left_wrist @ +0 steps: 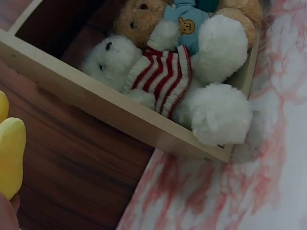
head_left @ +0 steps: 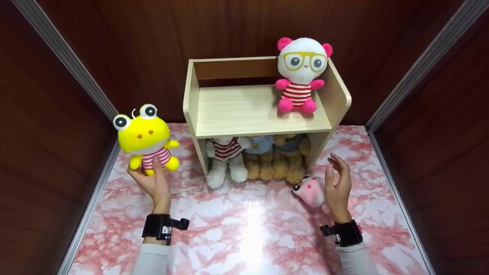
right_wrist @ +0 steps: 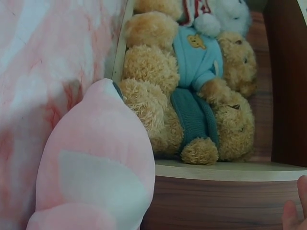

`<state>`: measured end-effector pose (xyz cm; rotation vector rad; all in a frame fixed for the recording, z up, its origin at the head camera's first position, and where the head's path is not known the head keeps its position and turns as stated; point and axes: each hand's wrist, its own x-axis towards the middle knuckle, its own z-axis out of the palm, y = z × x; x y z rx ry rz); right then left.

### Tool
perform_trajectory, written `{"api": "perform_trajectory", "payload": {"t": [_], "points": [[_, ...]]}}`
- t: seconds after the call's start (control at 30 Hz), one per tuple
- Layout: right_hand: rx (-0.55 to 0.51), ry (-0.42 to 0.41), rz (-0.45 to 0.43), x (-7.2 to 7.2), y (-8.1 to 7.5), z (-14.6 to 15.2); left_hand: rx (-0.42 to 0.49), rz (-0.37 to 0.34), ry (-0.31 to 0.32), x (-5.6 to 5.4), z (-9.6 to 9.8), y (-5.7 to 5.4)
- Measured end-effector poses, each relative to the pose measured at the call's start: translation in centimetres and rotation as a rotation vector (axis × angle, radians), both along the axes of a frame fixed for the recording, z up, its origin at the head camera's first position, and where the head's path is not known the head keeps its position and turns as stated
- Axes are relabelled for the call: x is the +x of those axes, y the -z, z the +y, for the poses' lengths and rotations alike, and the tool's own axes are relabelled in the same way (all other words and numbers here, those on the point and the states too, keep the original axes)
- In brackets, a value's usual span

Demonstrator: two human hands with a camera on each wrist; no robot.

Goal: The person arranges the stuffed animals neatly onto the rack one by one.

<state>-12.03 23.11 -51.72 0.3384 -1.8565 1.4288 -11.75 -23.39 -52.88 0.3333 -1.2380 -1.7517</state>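
My left hand (head_left: 156, 185) holds up a yellow frog plush (head_left: 144, 133) by its lower body, left of the wooden shelf (head_left: 259, 109). The thumb lies over its pink-striped shirt; in the left wrist view only a yellow limb (left_wrist: 10, 155) shows at the edge. My right hand (head_left: 339, 187) is held in the air right of the shelf, fingers relaxed and holding nothing. Beneath it a pink plush (head_left: 311, 192) lies on its side on the floor, partly covered by the hand. Up close, the right wrist view shows that pink plush (right_wrist: 96, 158) beside the lower compartment.
On the shelf's upper level, at the right, sits a panda plush (head_left: 301, 76) with pink ears and yellow glasses. Three bears fill the lower level: a white one (head_left: 225, 160), one in light blue (head_left: 259, 156) and one in dark teal (right_wrist: 196, 120). Dark wood walls (head_left: 439, 114) enclose the marbled floor.
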Motion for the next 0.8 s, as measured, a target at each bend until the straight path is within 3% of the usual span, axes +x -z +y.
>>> {"api": "perform_trajectory", "payload": {"t": [0.3,0.8], "points": [[-0.001,-0.004,0.0,-0.1,-0.2,-0.1,-0.046,0.117,0.003,0.3,1.6,-2.6],[-0.006,-0.053,0.024,0.5,-1.1,-1.1,-0.177,0.334,0.053,1.0,4.9,-5.4]]}}
